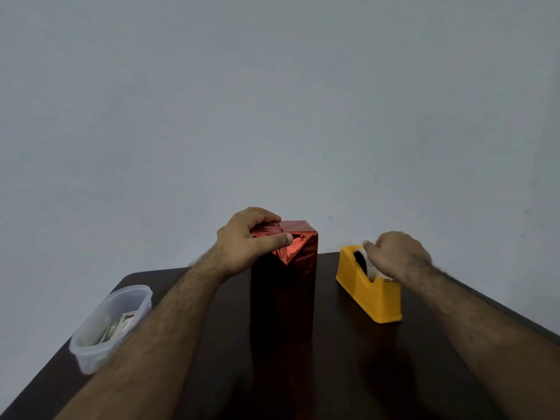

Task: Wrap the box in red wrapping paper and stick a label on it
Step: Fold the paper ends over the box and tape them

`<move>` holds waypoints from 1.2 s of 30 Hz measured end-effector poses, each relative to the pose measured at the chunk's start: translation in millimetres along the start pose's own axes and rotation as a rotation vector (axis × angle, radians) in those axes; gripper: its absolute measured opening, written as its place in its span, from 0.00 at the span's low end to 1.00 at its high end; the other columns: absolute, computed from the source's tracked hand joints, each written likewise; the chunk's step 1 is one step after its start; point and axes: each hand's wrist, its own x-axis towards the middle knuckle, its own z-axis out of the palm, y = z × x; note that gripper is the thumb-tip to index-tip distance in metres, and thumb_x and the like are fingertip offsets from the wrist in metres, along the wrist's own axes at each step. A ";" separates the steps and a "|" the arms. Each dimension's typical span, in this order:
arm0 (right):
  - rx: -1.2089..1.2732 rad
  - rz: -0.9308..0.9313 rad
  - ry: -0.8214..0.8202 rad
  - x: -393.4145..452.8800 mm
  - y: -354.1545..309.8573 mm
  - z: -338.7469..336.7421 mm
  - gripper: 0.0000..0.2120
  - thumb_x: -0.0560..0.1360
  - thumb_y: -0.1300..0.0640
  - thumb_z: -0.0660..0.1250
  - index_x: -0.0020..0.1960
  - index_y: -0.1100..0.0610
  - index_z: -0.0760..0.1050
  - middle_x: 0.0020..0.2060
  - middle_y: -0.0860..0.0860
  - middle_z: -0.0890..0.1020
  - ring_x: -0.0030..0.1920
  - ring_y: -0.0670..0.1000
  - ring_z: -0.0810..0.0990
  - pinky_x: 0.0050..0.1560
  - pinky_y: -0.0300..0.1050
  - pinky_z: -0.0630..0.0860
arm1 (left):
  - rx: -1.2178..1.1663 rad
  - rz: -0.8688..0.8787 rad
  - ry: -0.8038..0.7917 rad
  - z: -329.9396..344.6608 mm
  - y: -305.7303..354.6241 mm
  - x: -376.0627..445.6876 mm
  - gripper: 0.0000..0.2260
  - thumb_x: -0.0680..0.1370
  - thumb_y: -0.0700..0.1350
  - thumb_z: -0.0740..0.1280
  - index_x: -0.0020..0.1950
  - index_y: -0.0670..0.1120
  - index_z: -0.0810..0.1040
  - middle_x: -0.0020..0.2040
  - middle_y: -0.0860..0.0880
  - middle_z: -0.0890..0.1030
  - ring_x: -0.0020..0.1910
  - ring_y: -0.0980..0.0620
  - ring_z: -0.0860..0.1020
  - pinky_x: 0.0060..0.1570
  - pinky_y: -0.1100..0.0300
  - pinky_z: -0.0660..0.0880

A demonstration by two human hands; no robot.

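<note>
Two bare forearms reach in from the near edge over the dark counter (348,374), one on each side of the box (281,298). One box stands upright near the middle of the counter, tall and narrow, wrapped in shiny red paper (298,256) that is creased and folded into a point at its top end. Left hand (245,237) sits on top of the box, fingers curled over the far edge and thumb pressed flat across the folded paper on the near side, so it is clamped on the top of the box. Right of the box, a little apart from it, stands one yellow tape dispenser (368,294), its long side running toward the camera. Right hand (397,256) is over the dispenser, fingers curled down at the tape roll (362,260); the fingertips look pinched at the roll's pale edge, though the back of the hand hides the grip itself. Left of the box, well apart and partly behind the left forearm, lies one clear plastic tub (103,325) near the counter's left edge, with a few printed paper pieces (119,327) inside; their number cannot be told. Behind the box a plain grey wall (272,101) fills the view
</note>
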 end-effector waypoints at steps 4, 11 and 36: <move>-0.032 0.209 -0.218 -2.8 17.3 -14.9 0.11 0.78 0.50 0.70 0.47 0.59 0.78 0.41 0.53 0.80 0.38 0.51 0.77 0.33 0.41 0.69 | -0.007 -0.006 0.006 1.2 -2.6 0.8 0.30 0.63 0.72 0.78 0.61 0.61 0.84 0.58 0.62 0.83 0.61 0.57 0.81 0.67 0.46 0.78; 0.292 0.450 -0.401 -10.0 18.7 -13.8 0.14 0.74 0.54 0.76 0.57 0.56 0.78 0.50 0.55 0.81 0.45 0.53 0.79 0.42 0.51 0.80 | -0.018 -0.011 0.013 2.2 -3.1 1.0 0.36 0.58 0.79 0.75 0.60 0.64 0.83 0.58 0.64 0.82 0.62 0.56 0.81 0.69 0.44 0.76; 1.256 0.651 -0.218 -48.4 36.2 2.4 0.14 0.71 0.71 0.67 0.53 0.59 0.76 0.54 0.58 0.79 0.56 0.59 0.83 0.38 0.57 0.84 | -0.088 -0.047 0.032 3.3 -19.0 6.2 0.34 0.58 0.79 0.77 0.59 0.65 0.84 0.59 0.61 0.83 0.62 0.52 0.82 0.68 0.43 0.78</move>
